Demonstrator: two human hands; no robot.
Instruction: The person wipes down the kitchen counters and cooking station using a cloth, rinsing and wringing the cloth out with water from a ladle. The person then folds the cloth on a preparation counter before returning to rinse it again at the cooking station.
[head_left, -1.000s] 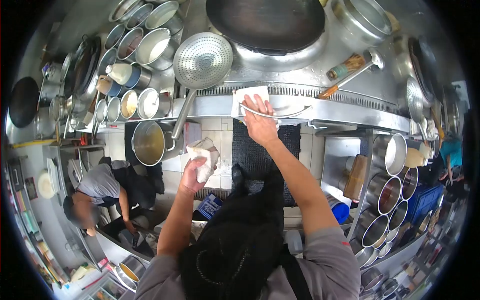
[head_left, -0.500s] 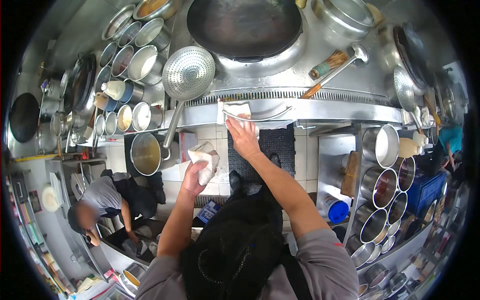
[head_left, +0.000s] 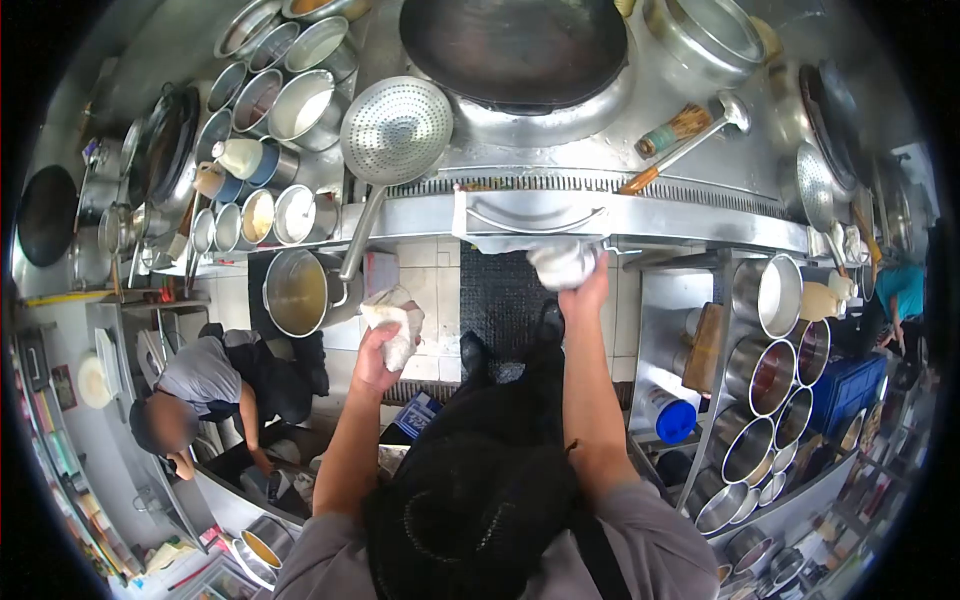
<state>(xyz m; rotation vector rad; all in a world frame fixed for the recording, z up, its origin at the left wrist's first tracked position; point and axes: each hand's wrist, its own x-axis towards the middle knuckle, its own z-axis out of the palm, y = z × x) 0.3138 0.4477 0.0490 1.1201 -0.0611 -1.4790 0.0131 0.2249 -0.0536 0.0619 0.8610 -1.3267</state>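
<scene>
My left hand [head_left: 378,355] is closed round a crumpled white cloth [head_left: 392,330], held over the floor just right of a steel pot of yellowish liquid [head_left: 296,292]. Below the counter's front edge, my right hand [head_left: 588,290] grips a second white cloth [head_left: 562,264], slightly blurred, which hides most of its fingers. Just above that cloth, a curved metal handle [head_left: 535,225] runs along the counter front [head_left: 420,216]. A perforated ladle [head_left: 397,130] lies on the counter, its handle sticking out over the edge between my hands.
A black wok [head_left: 515,50] sits on the stove at the top. Right of it lie a brush [head_left: 676,130] and a wooden-handled ladle [head_left: 690,146]. Metal containers [head_left: 300,108] crowd the left, and pots [head_left: 768,295] line the right. A person [head_left: 205,385] bends at the lower left.
My right hand has moved off the counter's front edge, to the right and down, with its cloth now bunched in it. My left hand still holds its cloth in nearly the same place.
</scene>
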